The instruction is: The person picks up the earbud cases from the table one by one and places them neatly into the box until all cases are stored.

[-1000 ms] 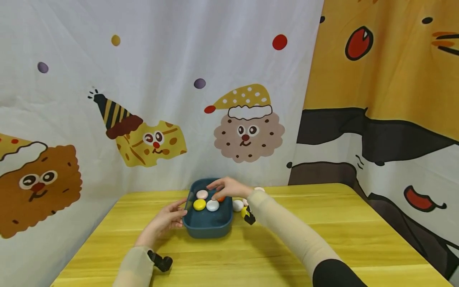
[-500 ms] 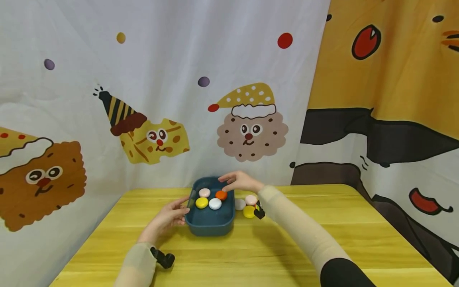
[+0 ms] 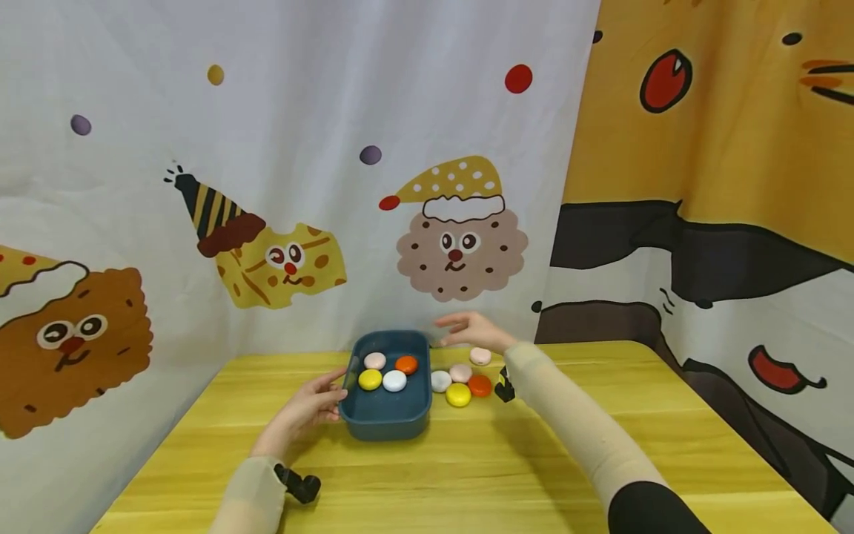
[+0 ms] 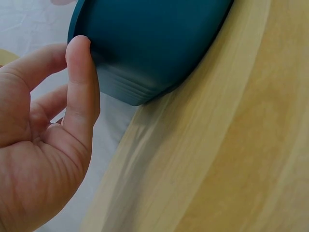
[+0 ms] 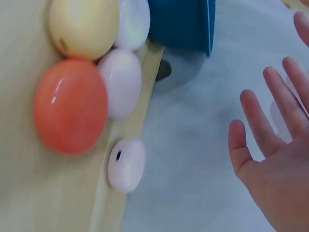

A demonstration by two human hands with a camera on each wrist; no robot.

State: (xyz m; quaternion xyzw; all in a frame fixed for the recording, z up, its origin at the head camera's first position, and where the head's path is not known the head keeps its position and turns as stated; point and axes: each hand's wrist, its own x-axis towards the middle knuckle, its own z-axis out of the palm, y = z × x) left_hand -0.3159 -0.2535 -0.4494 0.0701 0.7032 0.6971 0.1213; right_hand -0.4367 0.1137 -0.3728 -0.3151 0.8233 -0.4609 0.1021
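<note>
A dark blue box [image 3: 387, 429] stands on the table, with glossy rounded pieces inside: pink [image 3: 375, 360], orange-red [image 3: 406, 365], yellow [image 3: 370, 380] and white [image 3: 394, 381]. My left hand [image 3: 305, 408] holds its left rim; in the left wrist view the thumb [image 4: 79, 87] lies at the rim, with other fingers partly hidden behind it. My right hand [image 3: 475, 331] hovers right of the box near the table's back edge. Its fingers [image 5: 285, 96] are spread and hold nothing in the right wrist view.
Right of the box lie more pieces: white [image 3: 441, 381], yellow [image 3: 458, 395], orange-red [image 3: 480, 386] and two pink, one [image 3: 460, 373] in the cluster, the other [image 3: 480, 356] farther back with a dark slot. A printed curtain [image 3: 300, 148] hangs behind the wooden table [image 3: 400, 489].
My right hand has moved from over the box out to the right, uncovering the orange-red piece inside and the pieces beside the box. The left hand has stayed at the rim.
</note>
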